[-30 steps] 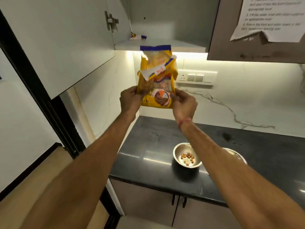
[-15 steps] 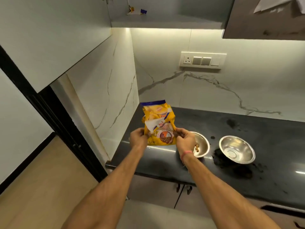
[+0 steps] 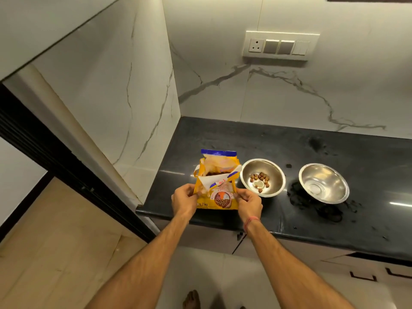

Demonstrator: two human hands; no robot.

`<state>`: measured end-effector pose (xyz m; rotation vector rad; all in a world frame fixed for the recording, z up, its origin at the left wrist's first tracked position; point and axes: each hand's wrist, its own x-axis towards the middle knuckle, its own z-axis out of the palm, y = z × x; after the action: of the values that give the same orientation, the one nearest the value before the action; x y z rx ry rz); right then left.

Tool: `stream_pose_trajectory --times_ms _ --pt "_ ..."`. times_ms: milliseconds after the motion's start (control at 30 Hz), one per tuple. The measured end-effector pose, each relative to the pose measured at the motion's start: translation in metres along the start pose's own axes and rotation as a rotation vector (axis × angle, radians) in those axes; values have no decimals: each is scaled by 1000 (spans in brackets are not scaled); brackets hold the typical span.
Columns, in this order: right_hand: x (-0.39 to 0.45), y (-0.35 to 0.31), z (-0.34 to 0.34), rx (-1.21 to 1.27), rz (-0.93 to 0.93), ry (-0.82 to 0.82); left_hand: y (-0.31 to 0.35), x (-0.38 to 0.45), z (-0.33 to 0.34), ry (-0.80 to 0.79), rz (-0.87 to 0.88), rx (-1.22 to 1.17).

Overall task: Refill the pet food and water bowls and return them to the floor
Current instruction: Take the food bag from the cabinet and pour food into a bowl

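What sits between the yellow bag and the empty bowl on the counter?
In the head view, a steel bowl with a few kibbles sits between the bag and the empty bowl.

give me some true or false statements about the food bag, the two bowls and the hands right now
1. Both hands hold the yellow food bag, the left hand on its left edge and the right hand on its right edge. True.
2. The bag's top is sealed. False: it is torn open and brown kibble shows inside.
3. The bowl beside the bag holds a few pieces of kibble. True.
4. The far right bowl is full of kibble. False: no kibble shows in it.
5. Both bowls stand on the floor. False: they stand on the black counter.
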<state>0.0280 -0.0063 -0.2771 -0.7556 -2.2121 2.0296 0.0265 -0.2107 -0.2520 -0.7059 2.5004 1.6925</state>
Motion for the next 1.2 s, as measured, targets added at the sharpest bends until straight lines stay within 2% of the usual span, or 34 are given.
stream_pose_trajectory --times_ms 100,167,333,433,500,567,633,700,767,833,900,1000,1067,1200 --pt "-1 10 -2 32 47 -17 0 2 -3 -28 36 23" --pt "-3 13 -2 59 61 -36 7 -8 -4 2 138 61" --pt "-5 23 -3 183 152 44 45 -44 -3 65 785 399" --pt "-4 38 -1 326 269 50 68 -60 3 -7 998 458" --pt "-5 43 -1 385 321 23 83 -66 10 -42 1014 471" --pt "-8 42 -2 398 340 18 93 -66 17 -72 950 416" --pt "-12 40 0 399 343 23 100 -62 25 -135 757 387" --pt "-14 38 1 406 356 23 107 -57 29 -277 538 344" --pt "-20 31 0 391 349 26 113 -51 29 -380 444 337" --pt "-23 21 -1 283 250 84 116 -45 27 -441 485 402" --pt "-28 -2 -3 191 103 170 114 -41 26 -473 602 482" --pt "-32 -49 -10 272 -64 205 106 -41 25 -355 794 621" --pt "-24 -78 -16 250 -171 107 100 -44 27 -236 882 709" --pt "8 -119 -28 -274 -301 -161 88 -47 37 -133 1019 918"
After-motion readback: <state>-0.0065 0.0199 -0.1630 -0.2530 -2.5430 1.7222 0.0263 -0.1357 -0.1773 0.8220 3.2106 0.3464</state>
